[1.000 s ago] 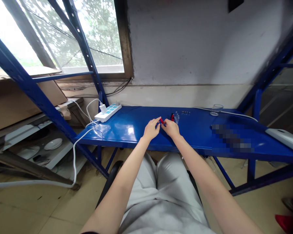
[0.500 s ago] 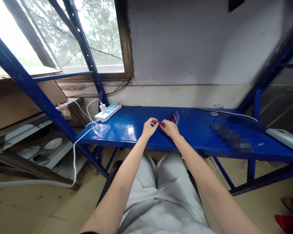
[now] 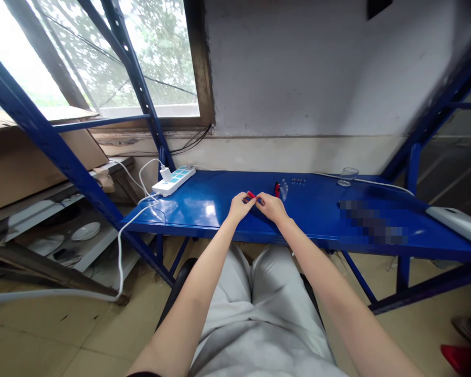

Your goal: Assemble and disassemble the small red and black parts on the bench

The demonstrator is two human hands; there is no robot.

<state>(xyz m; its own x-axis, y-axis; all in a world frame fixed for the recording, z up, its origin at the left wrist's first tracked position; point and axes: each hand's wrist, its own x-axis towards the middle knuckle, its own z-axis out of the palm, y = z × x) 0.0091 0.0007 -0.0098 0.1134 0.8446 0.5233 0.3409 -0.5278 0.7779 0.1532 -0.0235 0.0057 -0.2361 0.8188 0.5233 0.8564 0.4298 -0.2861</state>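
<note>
Over the blue metal table [image 3: 204, 209], my left hand [image 3: 240, 206] and my right hand [image 3: 272, 207] meet at their fingertips. Both pinch a small red part [image 3: 251, 195] held between them, just above the tabletop. Just behind my right hand lie another small red and black piece [image 3: 277, 188], a few clear little parts [image 3: 284, 189] and a short row of tiny dark pieces [image 3: 298, 181].
A white power strip [image 3: 173, 180] with a plugged-in charger and white cable lies at the table's left rear. A clear glass dish [image 3: 347, 176] stands at the back right, a white object [image 3: 457, 222] at the far right. Blue rack posts [image 3: 55, 152] flank the table.
My left fingers have curled from stretched out into a pinch on the red part, and both hands have drifted slightly left.
</note>
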